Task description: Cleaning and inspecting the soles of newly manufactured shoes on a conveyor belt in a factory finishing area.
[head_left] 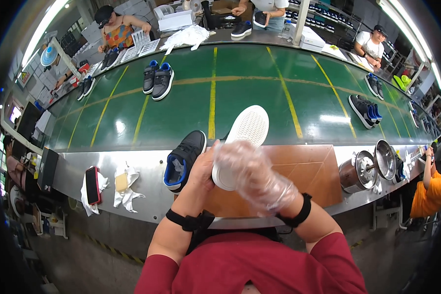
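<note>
My bare left hand (202, 169) grips a sneaker (250, 125), its white textured sole turned up toward me and its toe end pointing away. My right hand (255, 174), in a clear plastic glove, lies across the middle of that sole. Its fingers are smeared by motion, and whether they hold anything cannot be made out. Just left of my left hand a black sneaker (187, 154) with a blue lining and a white sole edge stands upright, with pale stuffing inside. Beneath my hands is a brown board (304, 171) on the metal bench.
Pairs of dark sneakers (162, 82) sit on the green conveyor (245, 63) ahead. To the left on the bench lie a phone (92, 185) on a cloth and a yellowish block (121, 183) on another. A metal pot (357, 171) stands right. Several people work around the conveyor.
</note>
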`<state>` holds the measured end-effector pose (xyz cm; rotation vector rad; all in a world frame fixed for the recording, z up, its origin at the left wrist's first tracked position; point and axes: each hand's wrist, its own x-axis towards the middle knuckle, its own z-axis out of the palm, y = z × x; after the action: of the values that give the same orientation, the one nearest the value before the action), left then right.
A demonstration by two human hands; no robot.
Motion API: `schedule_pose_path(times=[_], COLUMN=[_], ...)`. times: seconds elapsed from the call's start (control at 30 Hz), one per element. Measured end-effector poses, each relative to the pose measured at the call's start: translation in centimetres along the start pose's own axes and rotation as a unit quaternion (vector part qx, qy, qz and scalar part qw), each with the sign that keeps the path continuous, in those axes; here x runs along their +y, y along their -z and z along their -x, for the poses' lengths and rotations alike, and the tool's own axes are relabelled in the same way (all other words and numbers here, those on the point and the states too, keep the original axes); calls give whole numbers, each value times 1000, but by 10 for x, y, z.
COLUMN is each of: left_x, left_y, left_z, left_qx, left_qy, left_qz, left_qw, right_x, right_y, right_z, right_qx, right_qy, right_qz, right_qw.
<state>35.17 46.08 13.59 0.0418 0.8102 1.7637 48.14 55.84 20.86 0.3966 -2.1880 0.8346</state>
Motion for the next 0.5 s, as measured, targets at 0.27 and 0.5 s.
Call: schedule_pose_path(times=[0.27, 0.5], left_x=[6, 16], left_y=[-4, -9], left_z=[5, 8], left_qx=[-11, -58], left_qy=[2, 29], left_qz=[38, 148], left_qw=[999, 987], right_x=[-43, -30], right_y=[12, 49], right_z=[26, 50], right_qx=[-310, -244], right_qy=[13, -42], right_qz=[52, 126], right_qw=[949, 961])
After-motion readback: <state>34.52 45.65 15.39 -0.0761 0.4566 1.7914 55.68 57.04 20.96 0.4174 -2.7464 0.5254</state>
